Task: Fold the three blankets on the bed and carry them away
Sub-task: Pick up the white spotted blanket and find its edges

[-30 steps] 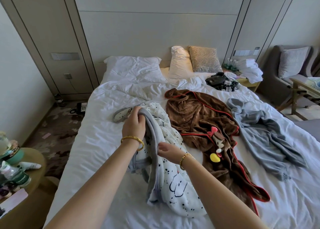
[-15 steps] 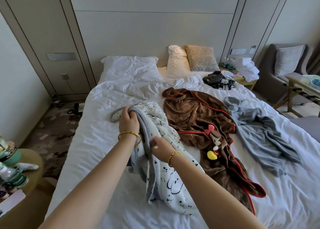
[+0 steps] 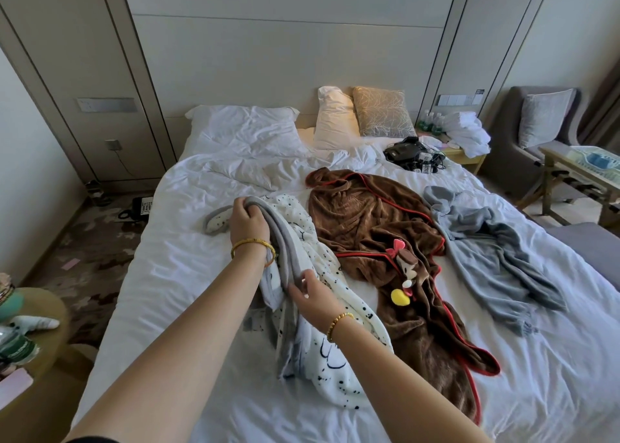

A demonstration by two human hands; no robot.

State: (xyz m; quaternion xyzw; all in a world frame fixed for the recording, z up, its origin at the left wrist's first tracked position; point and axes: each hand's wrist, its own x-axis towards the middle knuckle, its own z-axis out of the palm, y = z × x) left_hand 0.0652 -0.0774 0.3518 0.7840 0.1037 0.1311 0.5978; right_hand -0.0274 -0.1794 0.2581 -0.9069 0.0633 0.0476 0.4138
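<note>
Three blankets lie crumpled on the white bed (image 3: 174,274). On the left is a white spotted blanket (image 3: 335,352) with a grey border. My left hand (image 3: 248,222) grips its grey edge at the far end. My right hand (image 3: 312,296) pinches the same grey edge nearer to me. In the middle lies a brown blanket (image 3: 372,227) with red trim and a small cartoon doll on it. A grey-blue blanket (image 3: 493,251) is spread on the right, apart from both hands.
White pillows (image 3: 248,127) and a patterned cushion (image 3: 382,112) lean at the headboard, with a black bag (image 3: 406,150) near them. A round side table (image 3: 37,325) with bottles stands at my left. An armchair (image 3: 533,133) and wooden table (image 3: 577,170) are on the right.
My right hand slid left along the grey edge toward my left hand. The left hand kept its grip on the blanket's far end.
</note>
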